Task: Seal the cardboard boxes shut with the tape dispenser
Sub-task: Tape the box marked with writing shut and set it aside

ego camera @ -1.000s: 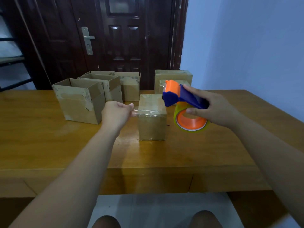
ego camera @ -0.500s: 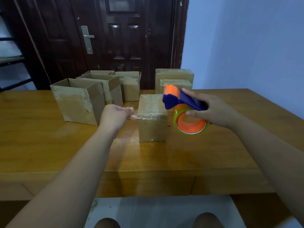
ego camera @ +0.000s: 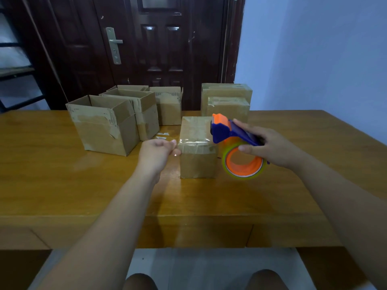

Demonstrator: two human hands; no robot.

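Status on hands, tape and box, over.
Left hand pinches tape beside box. Right hand grips tape dispenser. Tape stretched across closed box top. Nothing blocking.

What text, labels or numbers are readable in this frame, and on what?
None legible.
Open box at the back: dark printed marks near its top edge, too blurred to read.
Smaller sealed box: faint print near its top, too blurred to read.
Tape dispenser: no marking visible.
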